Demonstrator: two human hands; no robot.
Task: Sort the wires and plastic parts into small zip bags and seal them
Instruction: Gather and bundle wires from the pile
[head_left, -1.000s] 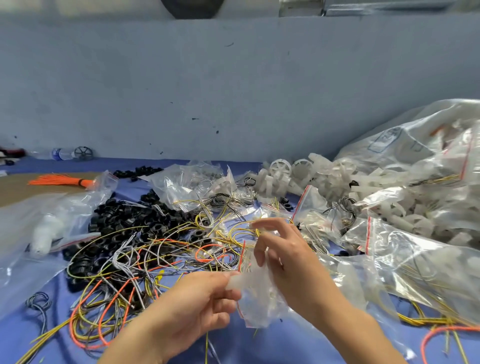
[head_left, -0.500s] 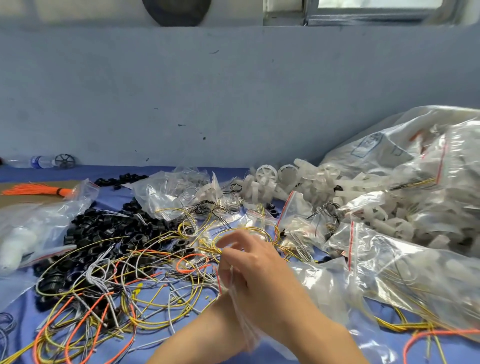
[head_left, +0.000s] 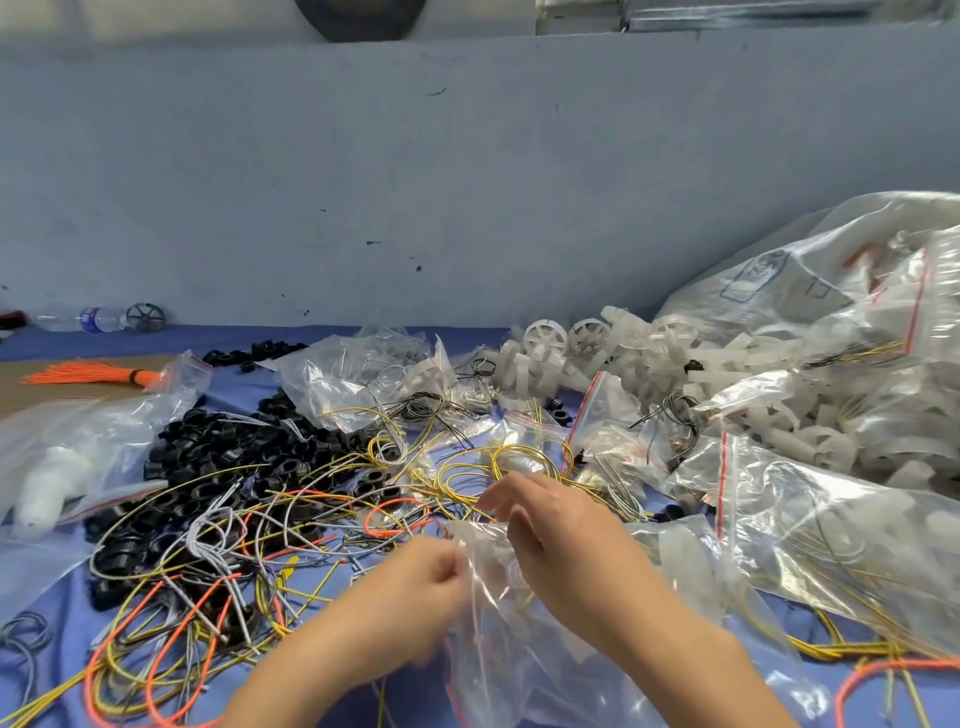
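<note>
A small clear zip bag (head_left: 498, 613) hangs between my hands at the lower centre. My left hand (head_left: 415, 597), blurred, pinches the bag's left edge near its top. My right hand (head_left: 550, 535) holds the bag's upper right side, its fingers curled over the plastic. A tangle of yellow, orange and grey wires (head_left: 234, 561) lies on the blue cloth to the left. Black plastic rings (head_left: 223, 452) are heaped behind the wires. White plastic wheels (head_left: 571, 353) are piled at the back centre.
Filled zip bags with red seals (head_left: 805, 519) crowd the right side, under a big clear sack (head_left: 831, 291). A clear bag with a white part (head_left: 67, 457) lies at the left. An orange wire bundle (head_left: 88, 373) and a water bottle (head_left: 83, 319) sit near the wall.
My left hand has come back out from under my right arm and now pinches the bag's left edge. My right hand stays on the bag. The camera has shifted slightly.
</note>
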